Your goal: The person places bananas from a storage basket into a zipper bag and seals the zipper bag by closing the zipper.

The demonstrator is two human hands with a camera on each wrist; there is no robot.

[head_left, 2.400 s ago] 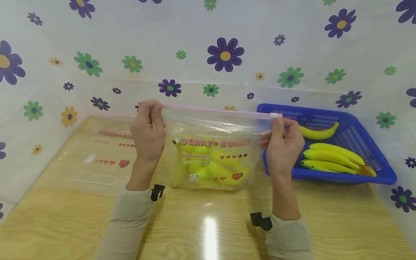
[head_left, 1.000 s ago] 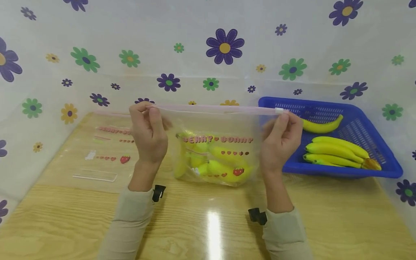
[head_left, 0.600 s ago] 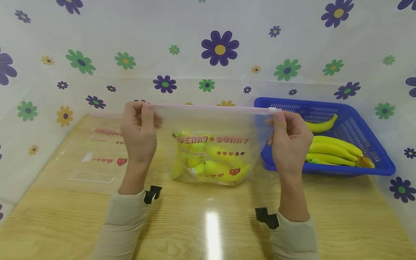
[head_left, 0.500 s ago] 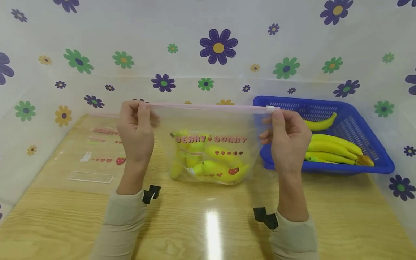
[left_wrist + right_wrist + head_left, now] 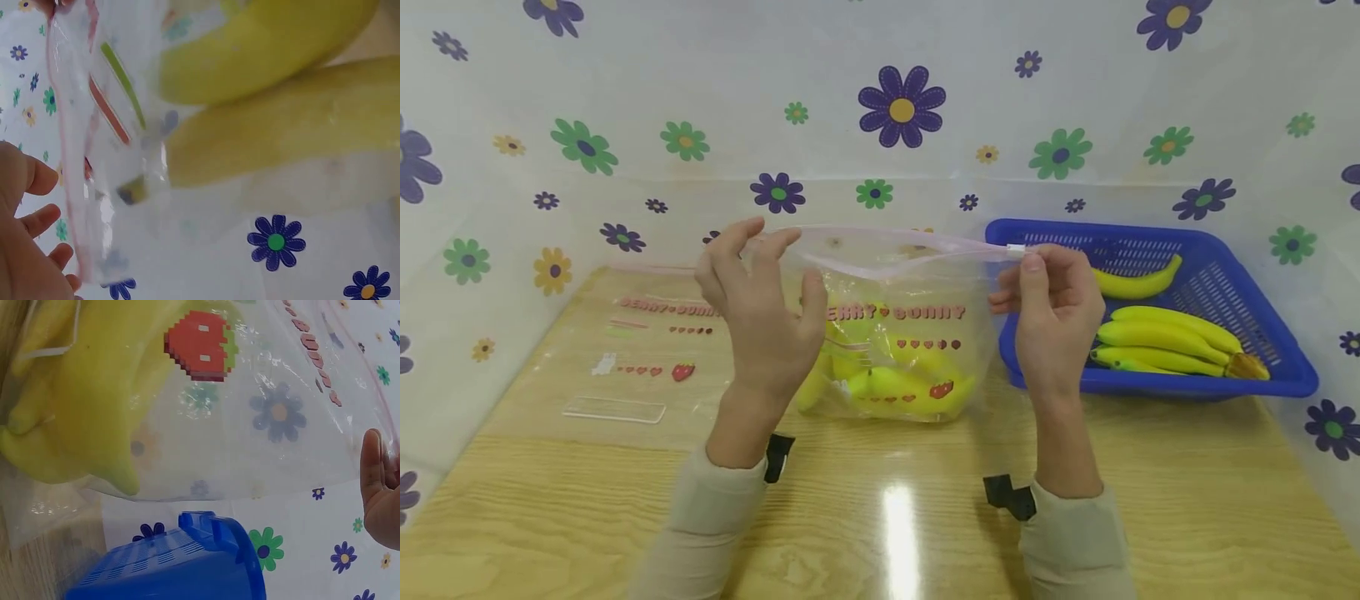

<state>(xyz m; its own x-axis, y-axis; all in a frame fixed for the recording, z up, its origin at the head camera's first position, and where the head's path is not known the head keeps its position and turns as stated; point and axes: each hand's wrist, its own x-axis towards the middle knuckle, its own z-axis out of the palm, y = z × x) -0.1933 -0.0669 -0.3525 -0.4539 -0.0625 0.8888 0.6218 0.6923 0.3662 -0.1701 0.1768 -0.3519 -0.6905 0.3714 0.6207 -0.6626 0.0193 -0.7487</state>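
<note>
A clear zip bag (image 5: 917, 287) printed with "Berry Bunny" stands upright on the wooden table, yellow bananas (image 5: 887, 387) inside it. Its pink-edged mouth gapes open along the top. My right hand (image 5: 1056, 325) pinches the top right corner, right beside the white slider (image 5: 1016, 248). At the opposite end my left hand (image 5: 767, 333) has its fingers spread, close to the bag's top left edge and partly covering that side. The left wrist view shows the pink edge of the bag near the fingertips (image 5: 45, 215), with bananas behind the film.
To the right, a blue plastic basket (image 5: 1195, 385) holds a bunch of bananas (image 5: 1172, 342) and a single banana (image 5: 1142, 283). Another printed bag (image 5: 647, 333) lies flat on the table (image 5: 880, 517) at the left. A flower-patterned cloth (image 5: 820, 100) hangs behind.
My left hand has let go of the bag's top left corner, opened its fingers and moved right. The bag's mouth has widened. My right hand keeps its pinch by the slider.
</note>
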